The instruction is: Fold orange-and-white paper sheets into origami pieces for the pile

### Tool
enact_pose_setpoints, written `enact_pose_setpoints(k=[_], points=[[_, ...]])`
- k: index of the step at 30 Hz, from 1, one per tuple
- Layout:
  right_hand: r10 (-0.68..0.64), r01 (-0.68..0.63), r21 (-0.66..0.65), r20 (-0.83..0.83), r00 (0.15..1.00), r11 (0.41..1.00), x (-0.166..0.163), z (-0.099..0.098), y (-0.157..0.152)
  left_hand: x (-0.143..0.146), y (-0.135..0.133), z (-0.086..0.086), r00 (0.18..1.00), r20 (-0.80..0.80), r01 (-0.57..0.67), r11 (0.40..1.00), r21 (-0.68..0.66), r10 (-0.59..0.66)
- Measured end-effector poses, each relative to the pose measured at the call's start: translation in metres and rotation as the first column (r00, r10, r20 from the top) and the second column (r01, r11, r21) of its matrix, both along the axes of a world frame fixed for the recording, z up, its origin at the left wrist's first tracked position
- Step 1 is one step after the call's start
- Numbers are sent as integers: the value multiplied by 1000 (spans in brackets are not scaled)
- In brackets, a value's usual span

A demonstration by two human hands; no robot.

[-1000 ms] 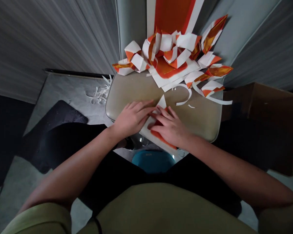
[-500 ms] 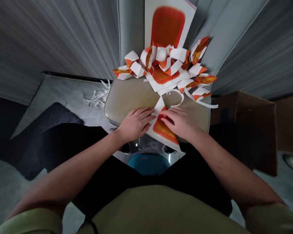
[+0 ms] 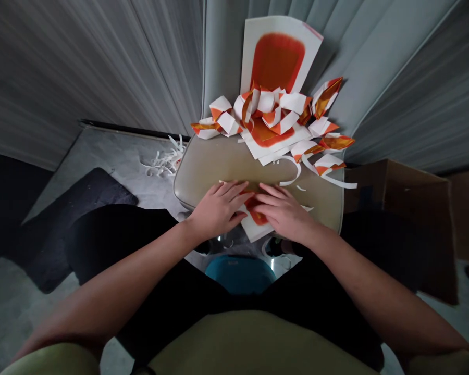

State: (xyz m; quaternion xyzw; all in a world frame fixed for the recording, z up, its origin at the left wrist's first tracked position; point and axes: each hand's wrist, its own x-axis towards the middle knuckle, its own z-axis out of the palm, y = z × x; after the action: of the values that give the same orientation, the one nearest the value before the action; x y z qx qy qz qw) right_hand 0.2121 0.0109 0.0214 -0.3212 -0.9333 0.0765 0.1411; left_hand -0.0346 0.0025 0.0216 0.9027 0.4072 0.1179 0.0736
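A sheet of white paper (image 3: 252, 230) with an orange-and-gold patch lies at the front edge of a tan padded chair seat (image 3: 211, 159). My left hand (image 3: 217, 209) rests on its left part, fingers stretched out. Across from it, my right hand (image 3: 283, 212) lies over the right part with fingers spread. Both hands cover much of the sheet, and its lower corner sticks out past the seat edge. Beyond them sit several folded paper pieces (image 3: 293, 103) in white, orange and gold, on and around flat sheets (image 3: 273, 136) of the same paper.
Against the chair back leans a larger patterned sheet (image 3: 277, 62). Curled white paper strips (image 3: 338, 181) lie on the seat's right side, and more paper shreds (image 3: 166, 162) are on the floor at left. A cardboard box (image 3: 410, 208) stands right; a blue stool (image 3: 240, 273) shows below.
The sheet under my hands has turned, so a corner now points down toward me. My right hand has flattened out over it. The whole view has shifted slightly.
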Motion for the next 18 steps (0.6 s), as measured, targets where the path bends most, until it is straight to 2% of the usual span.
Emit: enact_pose_setpoints(k=[4,6,12,18], points=[[-119,128,44,-177,977,991,7,3,8,2,-1,1,988,-86,-137,989,-53,132],[-148,159,38,-200,968,987,10,4,8,2,-3,5,970,-126,-213,976,-45,205],[-72,79,56,-117,991,995,-3,1,-9,-1,-11,14,897,-220,-388,921,30,384],[-37,45,106,-73,997,993,-15,3,-19,-4,-15,17,878,-243,-427,904,-3,413]])
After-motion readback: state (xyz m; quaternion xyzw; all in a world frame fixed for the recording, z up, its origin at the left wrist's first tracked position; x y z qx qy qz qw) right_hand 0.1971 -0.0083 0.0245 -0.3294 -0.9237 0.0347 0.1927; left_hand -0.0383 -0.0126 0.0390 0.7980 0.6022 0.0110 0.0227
